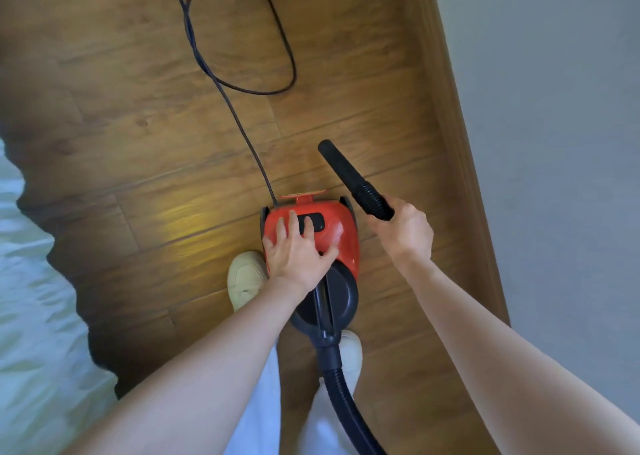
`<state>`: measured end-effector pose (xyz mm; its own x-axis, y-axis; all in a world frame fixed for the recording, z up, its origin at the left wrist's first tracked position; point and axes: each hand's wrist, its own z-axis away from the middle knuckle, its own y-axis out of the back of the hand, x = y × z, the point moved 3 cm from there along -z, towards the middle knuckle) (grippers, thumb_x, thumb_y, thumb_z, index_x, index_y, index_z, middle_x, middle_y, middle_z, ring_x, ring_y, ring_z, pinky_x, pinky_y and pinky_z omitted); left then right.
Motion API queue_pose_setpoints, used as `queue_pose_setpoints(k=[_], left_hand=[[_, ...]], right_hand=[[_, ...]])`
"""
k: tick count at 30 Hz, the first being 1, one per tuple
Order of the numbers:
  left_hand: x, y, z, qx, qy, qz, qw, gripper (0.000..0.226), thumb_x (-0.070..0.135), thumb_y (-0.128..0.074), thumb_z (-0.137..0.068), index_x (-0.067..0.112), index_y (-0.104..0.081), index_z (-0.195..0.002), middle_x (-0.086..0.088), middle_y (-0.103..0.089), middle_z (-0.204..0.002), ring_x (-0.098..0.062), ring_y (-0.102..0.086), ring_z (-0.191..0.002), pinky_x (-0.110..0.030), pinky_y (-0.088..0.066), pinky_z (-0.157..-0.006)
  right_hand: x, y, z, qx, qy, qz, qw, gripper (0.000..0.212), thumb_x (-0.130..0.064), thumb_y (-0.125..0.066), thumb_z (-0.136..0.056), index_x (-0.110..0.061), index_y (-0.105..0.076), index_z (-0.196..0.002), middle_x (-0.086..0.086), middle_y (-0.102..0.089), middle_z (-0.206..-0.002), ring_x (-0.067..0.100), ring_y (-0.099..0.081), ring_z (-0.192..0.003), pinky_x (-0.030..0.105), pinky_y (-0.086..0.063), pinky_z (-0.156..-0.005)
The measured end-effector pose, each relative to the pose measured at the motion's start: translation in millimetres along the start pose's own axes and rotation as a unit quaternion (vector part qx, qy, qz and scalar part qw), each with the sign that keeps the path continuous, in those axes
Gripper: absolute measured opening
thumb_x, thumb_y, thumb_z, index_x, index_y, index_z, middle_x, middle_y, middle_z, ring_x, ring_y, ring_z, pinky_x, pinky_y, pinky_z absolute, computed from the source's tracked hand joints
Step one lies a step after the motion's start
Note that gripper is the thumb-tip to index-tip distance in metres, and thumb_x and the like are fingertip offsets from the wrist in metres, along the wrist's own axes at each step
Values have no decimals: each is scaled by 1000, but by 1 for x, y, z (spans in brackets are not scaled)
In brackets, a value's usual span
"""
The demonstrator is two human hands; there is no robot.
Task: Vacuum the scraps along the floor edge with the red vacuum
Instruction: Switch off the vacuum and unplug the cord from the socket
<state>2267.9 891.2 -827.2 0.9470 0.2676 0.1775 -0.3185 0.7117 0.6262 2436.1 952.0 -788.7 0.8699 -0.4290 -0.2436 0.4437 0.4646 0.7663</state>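
Left hand (298, 246): flat on top of the red vacuum (329, 236), fingers straight and spread, fingertips at the black switch panel (313, 222); nothing is gripped. Right hand (403, 227): I see it curled round the ribbed end of the black nozzle (349, 175), holding it above the floor with the open tip angled up and away to the left. The vacuum sits on the wooden floor (138, 136) between the 2 hands, just ahead of 2 pale shoes (246, 278). Its black hose (346, 406) leaves the dark rear housing and runs back past the right shoe out of frame. A dark power cord (242, 122) leaves the vacuum's far end and makes 1 loop farther out on the floor. A wooden skirting board (450, 115) runs along the grey wall (554, 143) on the right. White bedding (31, 281) lies at the left edge. I cannot make out scraps; the frame is blurred.
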Motion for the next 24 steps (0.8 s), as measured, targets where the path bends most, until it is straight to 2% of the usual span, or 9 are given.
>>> queue_pose_setpoints(k=[14,19,24], left_hand=[[11,1,3,-55,41,-31,997,89,70,-42,-82,22,-15,-152,-7,0,-160,-35,-5,-143,-60,-28,-105],[13,3,-4,-95,54,-39,993,95,74,-46,-78,23,-14,-152,-3,1,-160,-36,-1,-144,-60,-26,-106],[11,4,-8,-115,57,-22,991,91,73,-42,-80,25,-13,-152,-3,3,-160,-35,2,-145,-61,-22,-109]], right_hand=[[0,5,5,-8,15,21,1000,27,-36,-61,-86,-19,-62,-108,-4,-61,-76,20,-59,-69,29,-46,-61],[3,5,11,-17,19,31,999,29,-36,-60,-86,-20,-61,-110,-1,-64,-78,22,-62,-72,33,-51,-64],[4,1,16,-24,24,23,999,31,-38,-61,-85,-22,-61,-112,-1,-67,-82,23,-64,-74,33,-52,-65]])
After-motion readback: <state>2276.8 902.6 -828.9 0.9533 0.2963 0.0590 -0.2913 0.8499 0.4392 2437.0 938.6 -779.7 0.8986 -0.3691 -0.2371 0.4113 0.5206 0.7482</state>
